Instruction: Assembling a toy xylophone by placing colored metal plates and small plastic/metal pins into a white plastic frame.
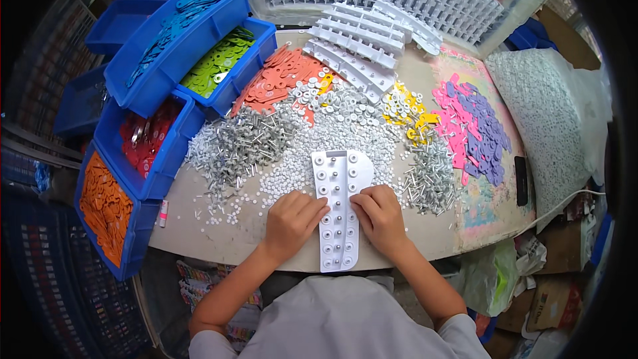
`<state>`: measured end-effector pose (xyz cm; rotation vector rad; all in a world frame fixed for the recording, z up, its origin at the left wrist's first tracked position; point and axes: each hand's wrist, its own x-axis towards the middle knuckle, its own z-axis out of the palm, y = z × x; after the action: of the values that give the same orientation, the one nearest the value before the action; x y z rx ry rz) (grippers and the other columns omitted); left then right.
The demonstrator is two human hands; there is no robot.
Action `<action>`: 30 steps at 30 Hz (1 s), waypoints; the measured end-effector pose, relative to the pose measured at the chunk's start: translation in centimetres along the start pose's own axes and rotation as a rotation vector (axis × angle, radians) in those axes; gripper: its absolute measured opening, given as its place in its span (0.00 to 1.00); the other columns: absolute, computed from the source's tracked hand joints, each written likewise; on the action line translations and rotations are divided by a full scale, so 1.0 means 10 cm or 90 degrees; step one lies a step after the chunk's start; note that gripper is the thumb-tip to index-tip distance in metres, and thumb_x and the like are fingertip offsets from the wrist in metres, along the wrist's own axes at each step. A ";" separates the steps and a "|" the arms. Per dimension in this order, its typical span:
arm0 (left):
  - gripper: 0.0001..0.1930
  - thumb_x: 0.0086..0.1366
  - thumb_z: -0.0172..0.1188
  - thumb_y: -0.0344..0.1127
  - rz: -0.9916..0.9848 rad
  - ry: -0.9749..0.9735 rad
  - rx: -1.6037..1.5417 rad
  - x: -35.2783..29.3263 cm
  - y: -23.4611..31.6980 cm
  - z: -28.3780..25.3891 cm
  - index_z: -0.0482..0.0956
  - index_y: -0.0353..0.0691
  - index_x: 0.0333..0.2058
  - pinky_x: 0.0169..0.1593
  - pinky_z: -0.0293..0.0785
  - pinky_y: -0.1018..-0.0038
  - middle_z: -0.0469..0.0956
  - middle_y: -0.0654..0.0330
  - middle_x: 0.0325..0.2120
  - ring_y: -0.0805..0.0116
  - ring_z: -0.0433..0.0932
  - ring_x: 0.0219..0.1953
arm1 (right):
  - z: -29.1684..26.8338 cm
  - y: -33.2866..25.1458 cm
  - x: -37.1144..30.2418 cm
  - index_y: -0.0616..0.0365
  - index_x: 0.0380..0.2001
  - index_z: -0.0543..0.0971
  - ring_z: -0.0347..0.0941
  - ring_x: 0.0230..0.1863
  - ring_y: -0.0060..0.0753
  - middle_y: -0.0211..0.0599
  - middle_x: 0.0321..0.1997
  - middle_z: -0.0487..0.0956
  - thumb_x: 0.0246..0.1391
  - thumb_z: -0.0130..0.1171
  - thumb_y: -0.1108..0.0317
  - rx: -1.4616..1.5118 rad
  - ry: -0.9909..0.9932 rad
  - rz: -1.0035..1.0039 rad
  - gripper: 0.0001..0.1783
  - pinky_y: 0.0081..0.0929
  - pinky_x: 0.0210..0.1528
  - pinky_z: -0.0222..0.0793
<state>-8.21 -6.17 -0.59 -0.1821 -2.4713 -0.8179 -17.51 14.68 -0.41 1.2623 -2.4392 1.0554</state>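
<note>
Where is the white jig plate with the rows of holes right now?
In the head view the white jig plate lies at the table's near edge, centre frame, between the left hand and right hand, which both touch it.

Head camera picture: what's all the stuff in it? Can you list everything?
White plastic jig plate with holes: one, table front, under both hands.
Small white round washers: heap, table middle.
Grey metal rivets: two heaps, left and right of the plate.
Salmon flat plastic tags: pile, behind washers.
Pink and purple flat tags: pile, right.
Blue plastic bins: several, left, holding coloured tags.
White ridged plastic strips: stack, back.
Left hand: on the plate.
Right hand: on the plate.
</note>
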 end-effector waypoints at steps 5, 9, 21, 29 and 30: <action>0.11 0.57 0.74 0.29 0.063 -0.006 0.093 -0.05 0.03 -0.06 0.88 0.39 0.39 0.32 0.72 0.67 0.77 0.65 0.25 0.63 0.77 0.29 | -0.01 -0.01 0.01 0.59 0.37 0.83 0.75 0.40 0.44 0.37 0.37 0.78 0.51 0.71 0.76 -0.002 -0.004 -0.001 0.10 0.38 0.42 0.71; 0.11 0.57 0.74 0.29 0.116 0.016 0.086 0.07 0.03 -0.10 0.88 0.40 0.41 0.40 0.73 0.65 0.77 0.65 0.28 0.64 0.79 0.35 | -0.02 0.01 0.00 0.58 0.37 0.83 0.75 0.40 0.44 0.38 0.37 0.78 0.50 0.72 0.76 -0.005 -0.013 -0.001 0.10 0.39 0.43 0.71; 0.11 0.58 0.71 0.29 0.012 -0.089 0.041 0.01 0.03 -0.11 0.87 0.41 0.41 0.47 0.72 0.64 0.79 0.63 0.35 0.61 0.78 0.40 | -0.06 0.00 0.05 0.58 0.36 0.83 0.75 0.40 0.45 0.38 0.38 0.79 0.50 0.72 0.76 -0.002 -0.043 -0.011 0.10 0.39 0.42 0.71; 0.11 0.58 0.71 0.27 -0.067 -0.038 -0.117 -0.01 -0.05 -0.04 0.87 0.40 0.41 0.48 0.74 0.65 0.81 0.59 0.35 0.59 0.79 0.41 | -0.05 0.03 0.04 0.58 0.37 0.83 0.75 0.40 0.44 0.37 0.37 0.78 0.51 0.72 0.75 0.000 -0.052 -0.018 0.10 0.39 0.42 0.70; 0.10 0.59 0.71 0.26 -0.139 -0.022 -0.186 -0.02 -0.06 -0.03 0.88 0.40 0.40 0.47 0.75 0.65 0.81 0.59 0.35 0.59 0.79 0.41 | -0.03 0.04 0.03 0.58 0.37 0.82 0.75 0.40 0.43 0.36 0.37 0.78 0.51 0.71 0.74 0.005 -0.043 -0.013 0.10 0.40 0.42 0.70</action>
<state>-8.08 -6.79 -0.80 -0.0287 -2.4219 -1.2798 -18.05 14.83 -0.26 1.3440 -2.4683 1.0340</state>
